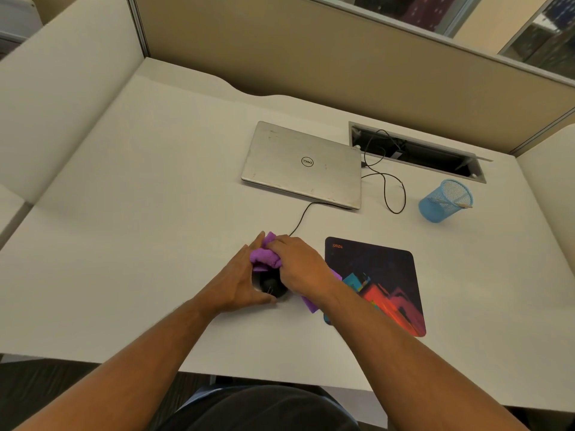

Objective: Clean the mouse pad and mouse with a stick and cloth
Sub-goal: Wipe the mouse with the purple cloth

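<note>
Both of my bare forearms reach out from the near edge of the white desk [130,188] toward the black wired computer mouse [270,287], which sits on the desktop just left of the dark square mouse pad with its orange, red and teal print [378,283]. My left hand [239,283] cups the mouse's left side, fingers fairly straight along it and the thumb lying against its near end, steadying it. My right hand [298,267] has its fingers curled round the bunched purple microfibre cloth [264,255] and presses it onto the far end of the mouse; a loose tail of the same cloth shows under my right wrist, between the mouse and the pad, overlapping the pad's left edge. From the far end of the mouse its thin black cable [303,214] runs away to the closed silver Dell laptop [303,164], which lies beyond the mouse. To the right of the laptop, well beyond the pad, a blue mesh pen cup [445,200] stands with a thin pale stick [457,204] poking out over its rim. Behind the cup, an open cable tray [417,152] is set into the desk, with another black wire looping out of it to the laptop's side.
</note>
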